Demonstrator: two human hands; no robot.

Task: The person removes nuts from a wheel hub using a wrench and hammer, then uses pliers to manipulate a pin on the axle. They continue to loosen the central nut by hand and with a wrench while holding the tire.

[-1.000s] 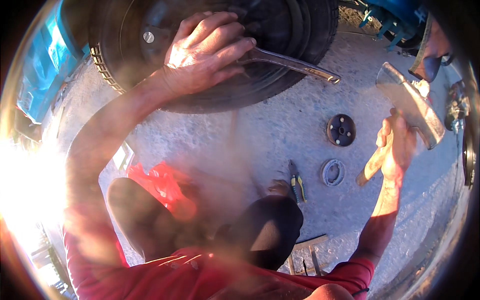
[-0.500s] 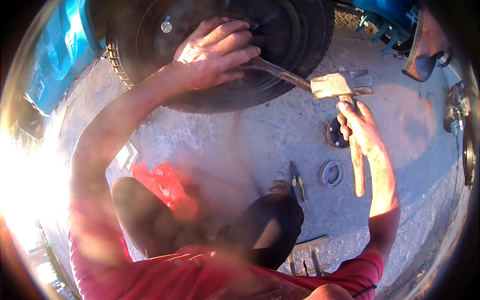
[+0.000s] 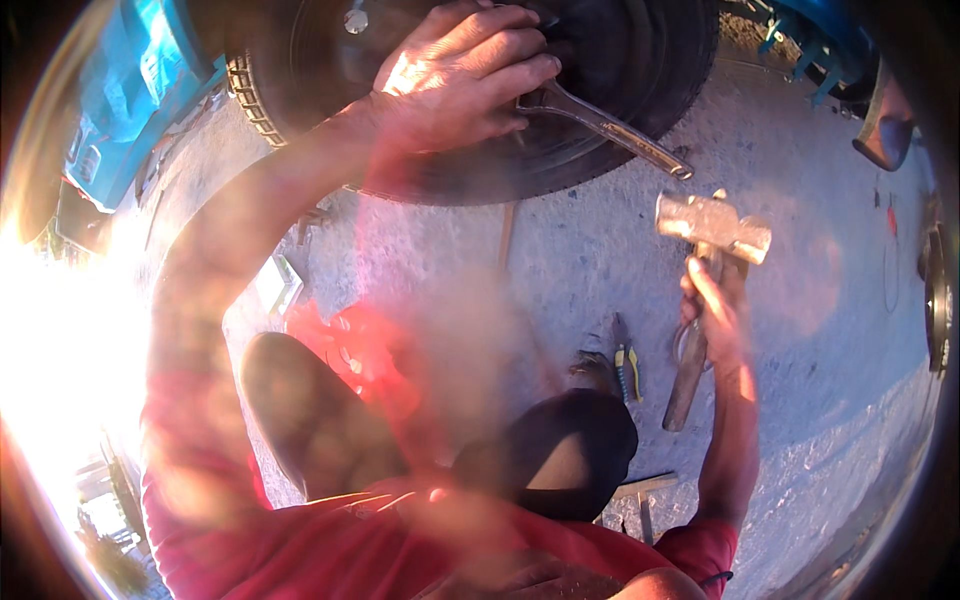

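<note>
My left hand [image 3: 462, 85] is closed around the head end of a metal wrench [image 3: 612, 130] at the middle of a black-tyred wheel [image 3: 318, 130]. The wrench's handle slants down to the right, past the tyre's edge. What the wrench's jaw sits on is hidden by my fingers. In my right hand [image 3: 722, 305] is a hammer [image 3: 712, 226] with a heavy metal head, gripped by its wooden handle just under the head. The hammer head hangs below and to the right of the wrench's free end, with a gap between them.
Pliers [image 3: 627, 365] with yellow-and-dark handles lie on the concrete floor [image 3: 800, 350] by my right knee. A red plastic bag [image 3: 355, 355] lies near my left knee. Blue vehicle panels [image 3: 125, 110] stand at the upper left, with more blue bodywork at the upper right. Strong glare covers the left side.
The hammer has moved from the wrench's free end down and away from it, and its head has tilted. My left hand stays on the wrench. The whole view has shifted slightly.
</note>
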